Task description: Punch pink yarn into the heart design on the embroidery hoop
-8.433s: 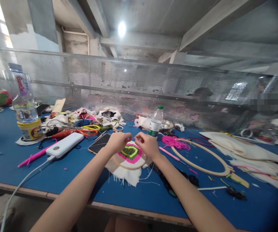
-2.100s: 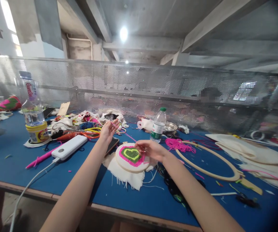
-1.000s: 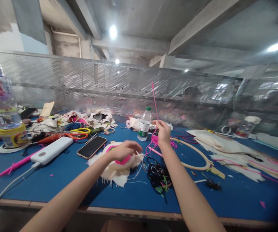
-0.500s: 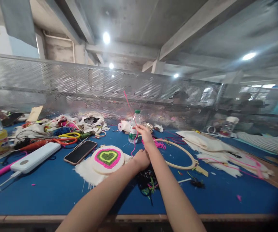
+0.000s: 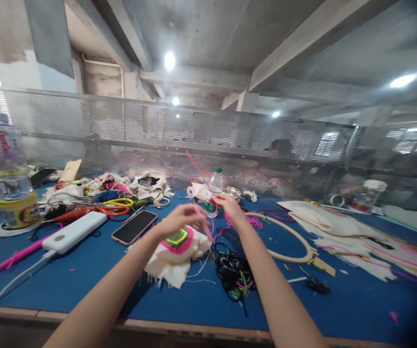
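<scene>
- Pinching a strand of pink yarn (image 5: 198, 170) in my right hand (image 5: 230, 207), I hold it up so it runs from my fingertips toward the mesh fence (image 5: 121, 125).
- My left hand (image 5: 182, 217) is closed around a pink punch needle (image 5: 204, 227), raised just above the small embroidery hoop (image 5: 177, 241).
- That hoop lies tilted on its frayed white cloth on the blue table (image 5: 85, 270), right under my hands.
- The heart in the hoop looks filled with green and ringed in pink, so I judge the stitching well along; getting the yarn into the needle seems to be what is left, though I cannot tell whether it is threaded.
- A tangle of dark yarn (image 5: 233, 275) sits just beside the hoop on my right, close enough to snag.
- Beyond it lies a large empty hoop (image 5: 295, 241) with loose pink yarn; a small water bottle (image 5: 213, 188) stands behind my right hand.
- To my left: a phone (image 5: 135, 227), a white power bank (image 5: 74, 232), scissors (image 5: 121, 203) and a scrap pile.
</scene>
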A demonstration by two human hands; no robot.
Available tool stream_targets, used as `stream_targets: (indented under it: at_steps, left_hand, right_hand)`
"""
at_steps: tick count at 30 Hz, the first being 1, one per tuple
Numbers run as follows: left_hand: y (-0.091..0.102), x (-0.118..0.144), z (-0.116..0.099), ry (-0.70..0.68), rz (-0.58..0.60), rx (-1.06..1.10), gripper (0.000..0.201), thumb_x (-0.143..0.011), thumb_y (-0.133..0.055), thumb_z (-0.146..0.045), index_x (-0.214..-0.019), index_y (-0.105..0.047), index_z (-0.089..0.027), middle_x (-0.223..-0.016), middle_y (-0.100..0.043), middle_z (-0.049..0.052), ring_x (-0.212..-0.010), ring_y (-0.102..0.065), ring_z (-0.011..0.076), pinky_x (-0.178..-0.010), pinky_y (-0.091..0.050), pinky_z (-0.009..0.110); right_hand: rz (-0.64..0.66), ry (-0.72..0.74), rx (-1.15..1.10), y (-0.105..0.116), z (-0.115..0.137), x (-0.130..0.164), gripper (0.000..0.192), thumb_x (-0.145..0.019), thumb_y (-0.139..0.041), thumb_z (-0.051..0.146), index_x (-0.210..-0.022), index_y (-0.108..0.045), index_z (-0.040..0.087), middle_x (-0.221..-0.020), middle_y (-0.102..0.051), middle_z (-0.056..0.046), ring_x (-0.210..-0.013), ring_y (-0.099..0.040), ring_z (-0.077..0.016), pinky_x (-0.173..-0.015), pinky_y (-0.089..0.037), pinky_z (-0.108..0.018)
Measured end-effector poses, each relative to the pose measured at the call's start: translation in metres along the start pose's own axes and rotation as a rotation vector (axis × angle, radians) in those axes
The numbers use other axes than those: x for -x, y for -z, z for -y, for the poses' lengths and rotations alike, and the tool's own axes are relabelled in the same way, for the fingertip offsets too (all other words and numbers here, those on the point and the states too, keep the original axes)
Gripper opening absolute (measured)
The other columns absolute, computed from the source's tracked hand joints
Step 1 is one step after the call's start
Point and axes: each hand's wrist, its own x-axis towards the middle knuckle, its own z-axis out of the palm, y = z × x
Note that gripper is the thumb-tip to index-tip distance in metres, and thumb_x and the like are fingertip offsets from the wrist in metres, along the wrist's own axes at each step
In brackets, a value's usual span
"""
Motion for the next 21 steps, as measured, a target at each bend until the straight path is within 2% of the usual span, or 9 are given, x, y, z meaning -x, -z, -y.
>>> stream_targets:
  at_steps: [2,4,5,6,8,11,15,18,21]
  left_hand:
    - [0.04,0.006,0.003,-0.018,-0.482,0.194,0.02,-0.077,-0.05,-0.036,-0.077,-0.053,-0.016,-0.061,-0.063,0.005,-0.05,-0.058,0.013,-0.049,-0.044,0.022]
    - [0.074,0.011,0.015,-0.03,-0.953,0.375,0.024,-0.081,-0.043,-0.039,-0.077,-0.05,-0.016,-0.053,-0.059,0.001,-0.046,-0.057,0.0106,-0.047,-0.044,0.019]
    - [0.086,0.013,0.022,0.003,-1.104,0.496,0.024,-0.083,-0.04,-0.038,-0.079,-0.049,-0.016,-0.052,-0.057,-0.001,-0.046,-0.056,0.0096,-0.048,-0.044,0.018]
    - [0.095,0.015,0.03,0.049,-1.159,0.632,0.027,-0.086,-0.035,-0.037,-0.081,-0.05,-0.015,-0.054,-0.058,0.001,-0.05,-0.058,0.0099,-0.051,-0.046,0.018]
    - [0.103,0.017,0.043,0.133,-1.172,0.831,0.032,-0.088,-0.028,-0.035,-0.084,-0.05,-0.013,-0.061,-0.06,0.006,-0.055,-0.061,0.011,-0.055,-0.048,0.019]
    - [0.098,0.015,0.051,0.174,-1.188,0.868,0.029,-0.087,-0.03,-0.037,-0.091,-0.047,-0.013,-0.068,-0.061,0.008,-0.056,-0.062,0.0125,-0.054,-0.049,0.021]
    - [0.089,0.009,0.048,0.179,-1.17,0.806,0.028,-0.085,-0.033,-0.041,-0.091,-0.044,-0.015,-0.07,-0.061,0.007,-0.055,-0.062,0.0138,-0.053,-0.049,0.023]
    - [0.089,0.008,0.046,0.188,-1.129,0.802,0.028,-0.086,-0.031,-0.041,-0.086,-0.044,-0.015,-0.067,-0.061,0.007,-0.056,-0.063,0.0138,-0.053,-0.05,0.022]
    - [0.09,0.007,0.046,0.197,-1.141,0.804,0.028,-0.087,-0.029,-0.039,-0.084,-0.043,-0.015,-0.069,-0.061,0.008,-0.059,-0.063,0.0142,-0.053,-0.049,0.021]
  right_hand:
    - [-0.02,0.078,0.122,-0.005,-0.001,0.003,0.023,-0.066,-0.052,0.038,-0.063,-0.062,0.018,-0.065,-0.063,-0.003,-0.067,-0.055,-0.0174,-0.064,-0.038,-0.028]
    - [-0.037,0.163,0.316,-0.011,0.0,0.008,0.022,-0.071,-0.048,0.035,-0.065,-0.062,0.019,-0.066,-0.063,-0.004,-0.066,-0.055,-0.0178,-0.064,-0.037,-0.028]
    - [-0.032,0.208,0.436,-0.013,0.0,0.011,0.022,-0.072,-0.046,0.033,-0.065,-0.062,0.02,-0.067,-0.064,-0.004,-0.066,-0.055,-0.0179,-0.064,-0.036,-0.028]
    - [-0.017,0.252,0.559,-0.016,0.001,0.014,0.022,-0.074,-0.045,0.032,-0.066,-0.062,0.021,-0.067,-0.064,-0.004,-0.067,-0.055,-0.018,-0.065,-0.035,-0.028]
    - [0.025,0.331,0.774,-0.019,0.002,0.018,0.023,-0.076,-0.043,0.029,-0.067,-0.063,0.022,-0.069,-0.065,-0.003,-0.069,-0.055,-0.018,-0.069,-0.033,-0.028]
    - [0.048,0.388,0.945,-0.022,0.001,0.02,0.024,-0.078,-0.041,0.026,-0.07,-0.063,0.022,-0.074,-0.066,-0.003,-0.072,-0.056,-0.0179,-0.073,-0.032,-0.029]
    - [0.023,0.389,0.963,-0.021,-0.002,0.018,0.024,-0.079,-0.04,0.026,-0.073,-0.063,0.022,-0.076,-0.067,-0.003,-0.074,-0.056,-0.0189,-0.072,-0.032,-0.028]
    - [0.01,0.393,0.959,-0.018,-0.003,0.017,0.024,-0.08,-0.04,0.025,-0.073,-0.063,0.021,-0.075,-0.067,-0.003,-0.074,-0.057,-0.0194,-0.07,-0.032,-0.028]
    - [0.001,0.395,0.96,-0.014,-0.003,0.016,0.025,-0.08,-0.039,0.027,-0.072,-0.063,0.021,-0.072,-0.066,-0.003,-0.072,-0.057,-0.0194,-0.068,-0.032,-0.028]
